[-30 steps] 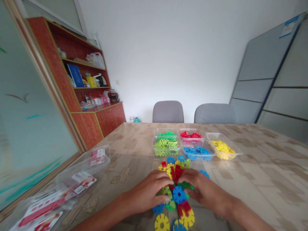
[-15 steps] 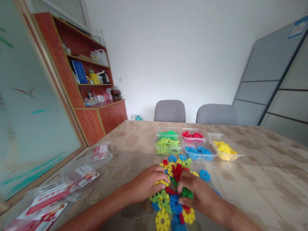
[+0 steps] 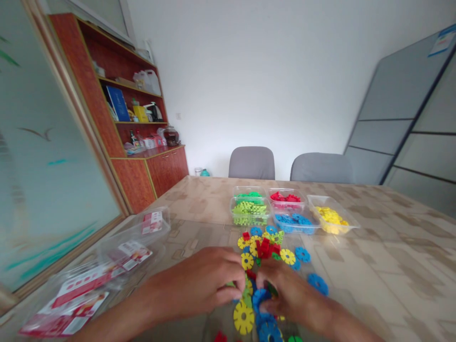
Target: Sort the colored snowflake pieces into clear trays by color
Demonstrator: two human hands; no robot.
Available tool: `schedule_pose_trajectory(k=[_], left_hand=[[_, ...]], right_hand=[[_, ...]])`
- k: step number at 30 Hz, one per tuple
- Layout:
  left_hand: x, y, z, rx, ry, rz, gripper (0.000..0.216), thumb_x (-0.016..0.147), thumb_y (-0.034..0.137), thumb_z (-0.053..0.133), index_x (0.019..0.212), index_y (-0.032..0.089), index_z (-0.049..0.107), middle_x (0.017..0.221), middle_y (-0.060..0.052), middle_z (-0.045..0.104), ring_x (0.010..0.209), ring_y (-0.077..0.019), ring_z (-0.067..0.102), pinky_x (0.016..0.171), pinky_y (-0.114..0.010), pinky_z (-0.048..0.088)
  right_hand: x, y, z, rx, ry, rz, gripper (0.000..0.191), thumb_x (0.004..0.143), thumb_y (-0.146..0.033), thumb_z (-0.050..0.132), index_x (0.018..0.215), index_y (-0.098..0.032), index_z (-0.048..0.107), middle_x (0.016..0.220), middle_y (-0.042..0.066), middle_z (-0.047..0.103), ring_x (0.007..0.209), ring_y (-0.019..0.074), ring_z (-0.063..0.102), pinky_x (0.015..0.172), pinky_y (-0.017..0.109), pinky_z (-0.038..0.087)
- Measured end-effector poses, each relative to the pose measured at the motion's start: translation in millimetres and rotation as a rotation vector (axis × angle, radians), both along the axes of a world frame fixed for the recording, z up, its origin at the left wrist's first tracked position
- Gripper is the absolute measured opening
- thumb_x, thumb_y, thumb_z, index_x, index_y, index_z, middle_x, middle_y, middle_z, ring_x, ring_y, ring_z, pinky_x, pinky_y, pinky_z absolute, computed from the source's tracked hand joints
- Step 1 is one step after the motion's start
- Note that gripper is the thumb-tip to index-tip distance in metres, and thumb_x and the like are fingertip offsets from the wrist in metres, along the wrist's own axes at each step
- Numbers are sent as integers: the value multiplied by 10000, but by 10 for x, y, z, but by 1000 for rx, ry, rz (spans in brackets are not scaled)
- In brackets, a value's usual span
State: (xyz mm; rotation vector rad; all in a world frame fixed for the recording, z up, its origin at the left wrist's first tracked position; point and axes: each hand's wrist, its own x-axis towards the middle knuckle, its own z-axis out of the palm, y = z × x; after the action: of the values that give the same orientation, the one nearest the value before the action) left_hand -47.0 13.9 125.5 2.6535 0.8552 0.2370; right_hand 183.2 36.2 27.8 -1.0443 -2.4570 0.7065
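Over the pile of plastic building pieces, my left hand (image 3: 223,275) is bent closed, thumb near the fingers. Light-green notched pieces (image 3: 247,299) show beside its fingertips, but what they pinch is hidden. Close on the other side, my right hand (image 3: 281,285) curls around a dark-green piece (image 3: 272,289), mostly covered by the fingers. Its thumb overlaps a blue notched disc (image 3: 260,298). Just below lies a yellow disc (image 3: 243,317), with another blue disc (image 3: 269,331) beside it. Upright red pieces (image 3: 265,248) stand beyond the hands.
Behind the pile stand clear tubs of light-green (image 3: 249,212), red (image 3: 285,196), blue (image 3: 295,223) and yellow pieces (image 3: 331,218). Loose blue discs (image 3: 318,284) lie to the right. Clear packaging with red-and-white labels (image 3: 80,294) covers the left side. Two grey chairs (image 3: 251,162) face me.
My left hand has come away from the yellow disc and closed lower, over light-green pieces. My right hand has shifted slightly left, its fingers more curled, hiding more of the dark-green piece.
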Motion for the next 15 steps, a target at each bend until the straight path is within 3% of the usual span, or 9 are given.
schedule_pose_trajectory(k=[3, 7, 11, 15], left_hand=[[105, -141, -98, -36, 4, -113, 130, 848, 232, 666, 976, 242, 645, 979, 0, 667, 948, -177, 614, 835, -240, 420], [338, -266, -358, -14, 43, -235, 177, 907, 210, 589, 1082, 229, 602, 1078, -29, 640, 1023, -173, 592, 856, -220, 420], [454, -248, -539, 33, 81, -237, 149, 921, 234, 566, 1067, 219, 592, 1065, -43, 629, 1000, -186, 599, 829, -222, 432], [419, -211, -587, 25, 90, -201, 259, 906, 226, 585, 1162, 225, 549, 1130, -59, 610, 1027, -209, 592, 833, -240, 439]], right_hand=[[120, 105, 162, -128, 122, 16, 43, 784, -193, 634, 749, -179, 613, 723, -16, 598, 685, 137, 539, 648, 249, 406], [528, 238, 301, -233, 266, -54, 280, 855, -424, 550, 728, -174, 567, 639, -30, 510, 593, 122, 456, 550, 237, 356], [943, 200, 150, -196, 167, -199, 373, 864, -518, 517, 712, -181, 563, 615, -28, 478, 564, 126, 432, 520, 244, 342], [1137, 122, -61, -176, 99, -222, 349, 877, -500, 502, 793, -189, 637, 670, 0, 557, 612, 151, 500, 542, 248, 388]])
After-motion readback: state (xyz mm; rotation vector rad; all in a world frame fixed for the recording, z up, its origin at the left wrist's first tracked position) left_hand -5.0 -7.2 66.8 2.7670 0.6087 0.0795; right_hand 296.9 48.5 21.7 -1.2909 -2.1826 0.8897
